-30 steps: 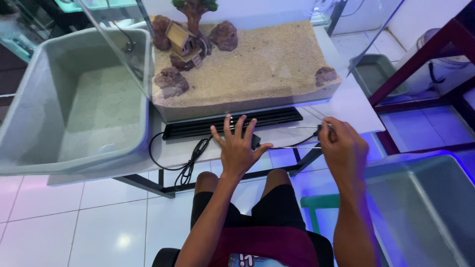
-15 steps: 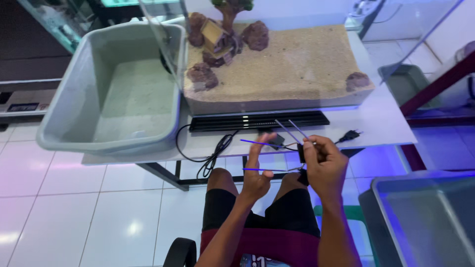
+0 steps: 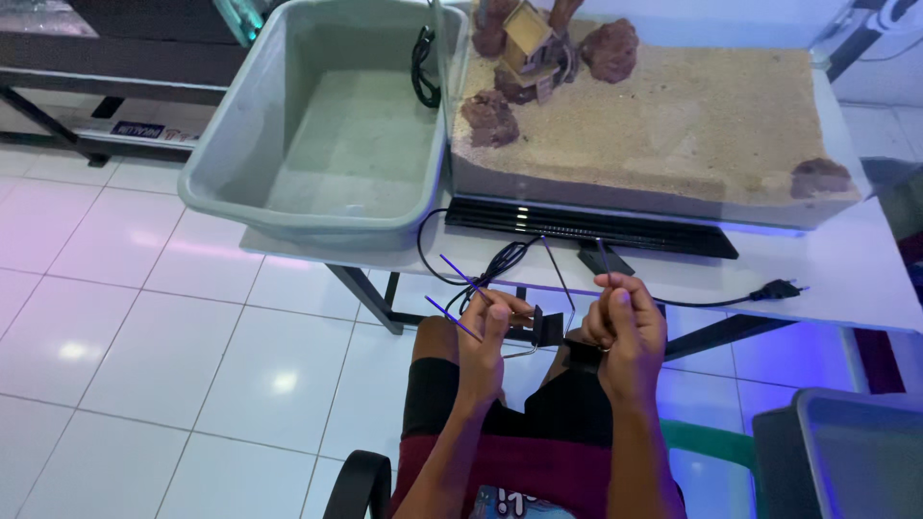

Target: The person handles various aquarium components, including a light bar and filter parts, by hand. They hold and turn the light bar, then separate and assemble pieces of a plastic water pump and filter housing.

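The person sat on a chair (image 3: 358, 485) at the near edge of a white table (image 3: 846, 279), both hands raised over the lap. The left hand (image 3: 486, 332) was closed, its fingers pinching a wire bracket (image 3: 452, 293) whose two thin prongs slanted up and to the left. The right hand (image 3: 623, 327) was curled shut around a second wire bracket (image 3: 575, 274), its two prongs pointing up toward the far side. Between the hands hung a small dark clip (image 3: 550, 327), just beside the right hand; whether either hand touched it I could not tell.

On the table, just beyond the hands, lay a long black light bar (image 3: 586, 226) with a black cable (image 3: 452, 259) looping from its left end and a plug (image 3: 779, 287) resting off to the right.

Behind the light bar stood a glass aquarium (image 3: 663, 197). It held a bed of pale sand (image 3: 692, 115), with reddish-brown rocks (image 3: 490, 115) grouped at the far left around a small house ornament (image 3: 529, 34), and one more rock (image 3: 820, 178) alone at the near right corner.

To the left of the aquarium, touching its glass, sat a big grey plastic tub (image 3: 231, 168). It appeared to hold shallow water, and a dark coiled cord (image 3: 421, 62) hung over its far right rim. Another grey tub (image 3: 856, 452) stood on the floor at the near right, only its corner showing. The floor was white tile (image 3: 144, 356).
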